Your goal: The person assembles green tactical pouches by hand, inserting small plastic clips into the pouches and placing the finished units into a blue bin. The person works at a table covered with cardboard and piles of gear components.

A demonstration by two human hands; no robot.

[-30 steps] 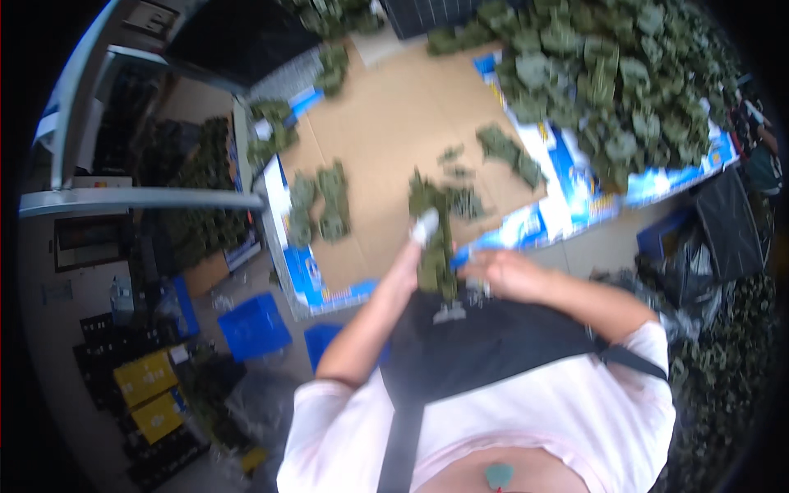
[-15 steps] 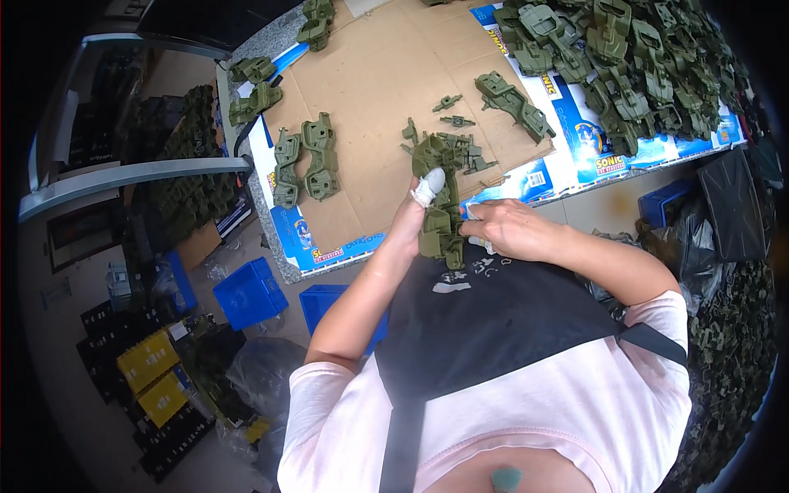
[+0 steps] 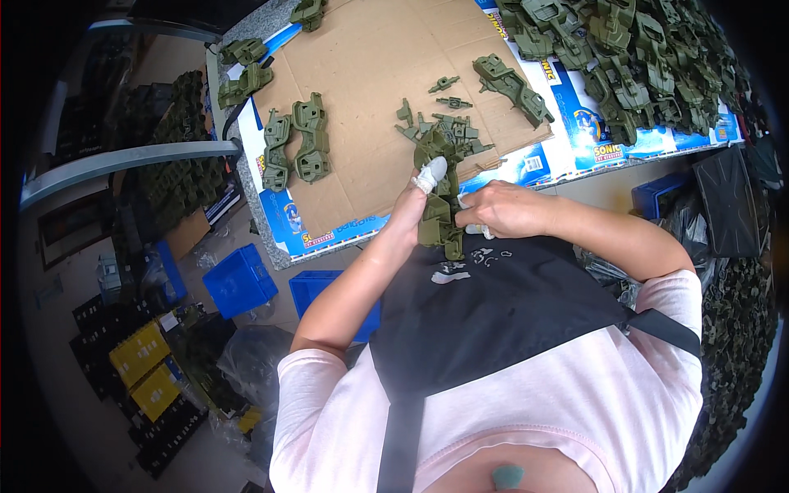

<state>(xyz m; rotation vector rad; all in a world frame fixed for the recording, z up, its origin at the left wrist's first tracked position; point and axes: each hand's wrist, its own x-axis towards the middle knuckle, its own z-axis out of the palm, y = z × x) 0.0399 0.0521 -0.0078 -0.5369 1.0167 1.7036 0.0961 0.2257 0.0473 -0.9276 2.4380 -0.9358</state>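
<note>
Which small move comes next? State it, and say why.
Perhaps press the long olive-green moulded plastic part with the right hand, because that hand is bent close at the part's right edge while the left hand grips it.

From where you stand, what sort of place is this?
Likely a small assembly workshop: a large heap of similar green parts beside a cardboard sheet, blue bins nearby, and the left hand holding a matching green piece.

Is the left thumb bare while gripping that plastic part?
No, a white covering wraps the thumb of the left hand, which holds the olive-green molded plastic part.
</note>
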